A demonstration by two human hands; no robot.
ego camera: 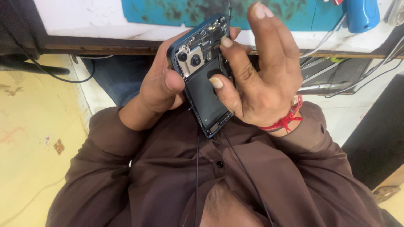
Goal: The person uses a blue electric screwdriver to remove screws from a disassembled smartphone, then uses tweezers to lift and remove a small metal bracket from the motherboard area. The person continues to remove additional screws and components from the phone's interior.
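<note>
The right hand has its fingers spread: the thumb presses on the dark battery and a fingertip rests just above it beside the camera block, the rest lifted clear. The left hand wraps the opened phone from behind, thumb clamped on its edge, held over the lap below the workbench. Pressing well here likely means light, even pressure, keeping off the small parts.

packages: none you can see | labels: none | signs: none | screens: none facing you, only an opened phone's inner side between your fingers
</note>
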